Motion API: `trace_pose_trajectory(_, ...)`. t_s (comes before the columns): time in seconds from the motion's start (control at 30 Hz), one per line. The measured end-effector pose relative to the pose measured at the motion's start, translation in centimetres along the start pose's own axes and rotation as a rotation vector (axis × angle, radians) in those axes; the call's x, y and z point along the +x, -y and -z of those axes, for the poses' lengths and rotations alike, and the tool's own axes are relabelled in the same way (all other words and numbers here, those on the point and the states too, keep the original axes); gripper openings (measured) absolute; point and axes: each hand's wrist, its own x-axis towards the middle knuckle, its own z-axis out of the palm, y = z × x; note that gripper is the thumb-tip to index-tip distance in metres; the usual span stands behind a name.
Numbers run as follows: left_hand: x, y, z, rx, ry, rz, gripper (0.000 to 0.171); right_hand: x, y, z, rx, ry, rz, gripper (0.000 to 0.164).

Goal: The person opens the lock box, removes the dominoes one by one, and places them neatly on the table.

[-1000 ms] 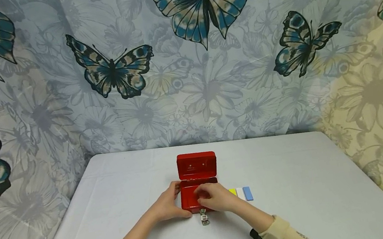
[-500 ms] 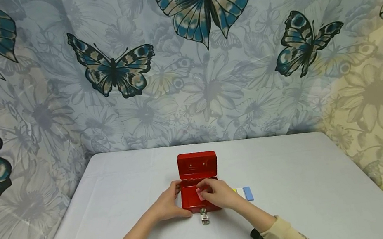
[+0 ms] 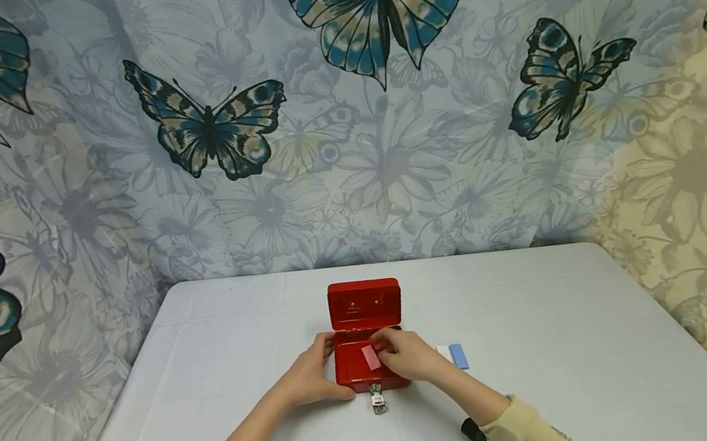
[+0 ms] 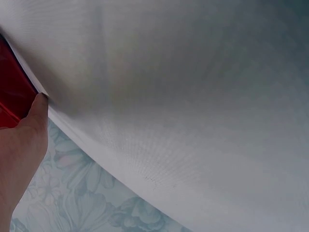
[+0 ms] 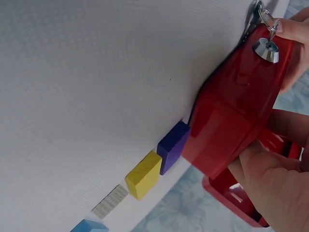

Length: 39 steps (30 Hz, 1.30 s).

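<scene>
The person's right hand (image 3: 406, 355) reaches over the red box's three o'clock wall, fingers bent at the tips, the pink piece (image 3: 371, 357) at its nine o'clock; whether finger and thumb pinch that piece or have let it go cannot be told. The pink piece shows over the middle of the red box (image 3: 348, 375), though whether it rests on the floor is unclear. The left hand (image 3: 314, 375) grips the box at nine o'clock, thumb at the front corner, fingers round the back one. Good handling would seem to call for a light pinch, the piece kept low and flat, and a firm brace from the left, since the thin-looking walls could slide if a wrist nudged them. The raised lid (image 3: 365, 305) stands at twelve o'clock and might drop if bumped; the lock and keys (image 3: 378, 399) hang at six. Towards three o'clock lie a purple block (image 5: 174, 148), yellow block (image 5: 144, 175), white piece (image 3: 444, 352) and blue block (image 3: 459, 356), where the forearm should pass high. A dark object (image 3: 474, 434) lies between four and five, beside the sleeve.
</scene>
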Motion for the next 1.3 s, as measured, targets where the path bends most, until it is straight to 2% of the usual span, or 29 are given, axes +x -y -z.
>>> trace_pose_trajectory(0.43,-0.1,0.0,0.0,-0.016,0.004,-0.015,0.094,0.1,0.6,-0.4,-0.010,0.039,-0.013,0.033)
trace_pose_trajectory(1.3,0.0,0.3,0.0,-0.014,0.004,-0.028,0.094,0.9,0.5,-1.4,-0.019,0.092,0.055,0.035)
